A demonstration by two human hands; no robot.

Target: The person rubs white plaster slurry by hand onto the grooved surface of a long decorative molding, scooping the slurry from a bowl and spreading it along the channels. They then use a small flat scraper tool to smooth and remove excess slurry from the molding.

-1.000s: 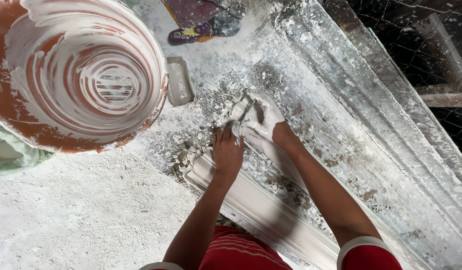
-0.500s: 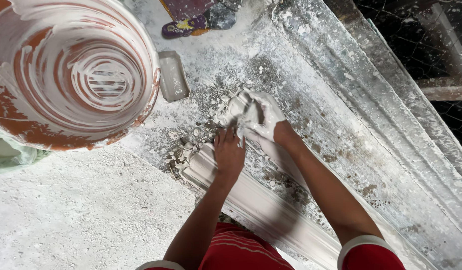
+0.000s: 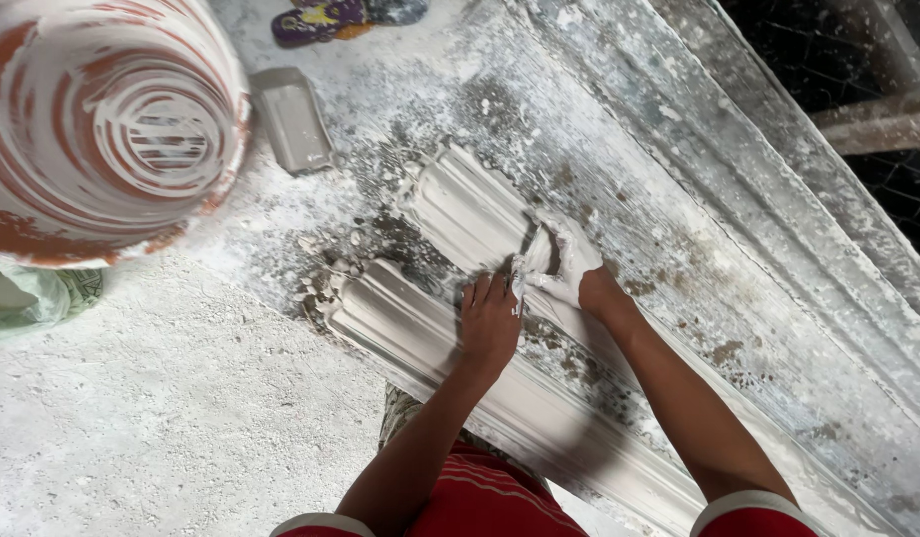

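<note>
Two hands in the middle of the frame. Left hand [image 3: 490, 320] flat and open on the white plaster moulding [image 3: 460, 214]. Right hand [image 3: 564, 264], white with plaster, curled on the same moulding. Big plaster-smeared bucket [image 3: 102, 129] upper left, small grey tray [image 3: 292, 119] beside.

sleeves [image 3: 748, 509]: red, white cuffs | shorts [image 3: 480, 497]: red, striped | right hand [image 3: 569, 261]: plaster-coated
</note>
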